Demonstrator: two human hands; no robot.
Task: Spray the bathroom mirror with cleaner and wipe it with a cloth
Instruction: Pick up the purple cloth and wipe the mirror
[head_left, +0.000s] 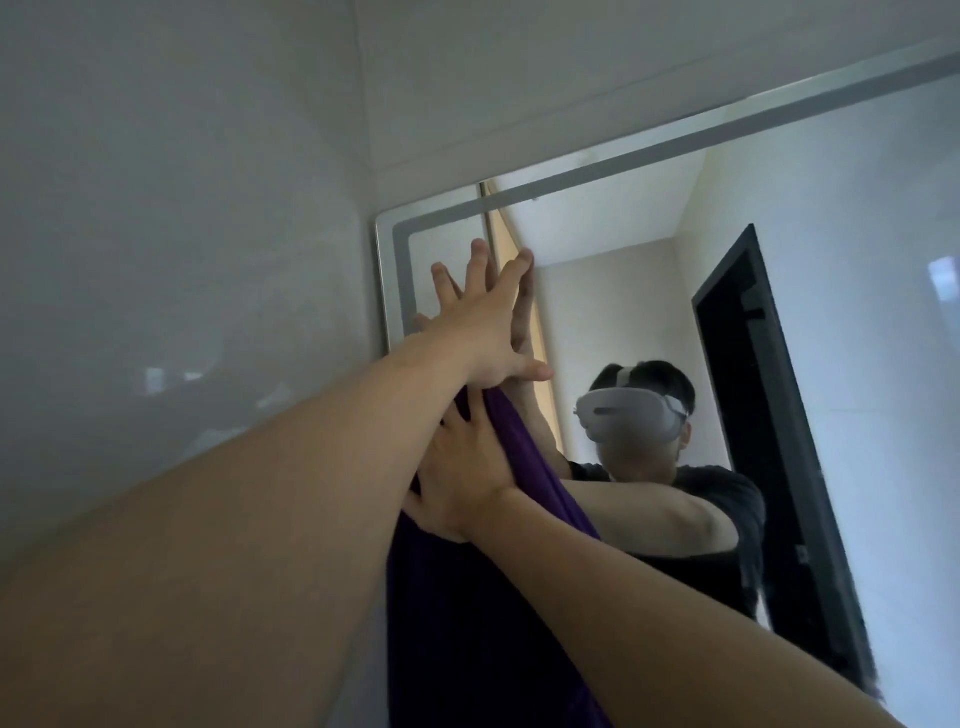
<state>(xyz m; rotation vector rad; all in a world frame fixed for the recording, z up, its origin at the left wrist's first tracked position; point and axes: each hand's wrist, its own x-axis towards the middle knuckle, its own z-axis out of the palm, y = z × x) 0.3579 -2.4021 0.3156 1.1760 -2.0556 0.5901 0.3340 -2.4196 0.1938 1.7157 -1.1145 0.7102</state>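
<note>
Glossy grey wall (182, 260) on the far left, running into the corner where the mirror (810, 218) starts. The mirror has a rounded upper-left corner and a pale frosted band (400, 275) just inside its edge. My left hand (483, 327) is up near that corner: fingers straight and spread wide, palm flat toward the glass, gripping nothing. The heel of the palm sits at the top edge of the purple cloth (457, 623); cannot tell if it pins the cloth. The cloth hangs down the glass from there, a long dark fold running out of the bottom of view. My right hand (462, 483) is lower, just beside the left forearm, fingers splayed and flat on the cloth, pressing it against the mirror, not clutching it. To the right, the glass reflects a white headset (628, 415), a dark shirt (727, 499) and a black doorway (769, 415).
</note>
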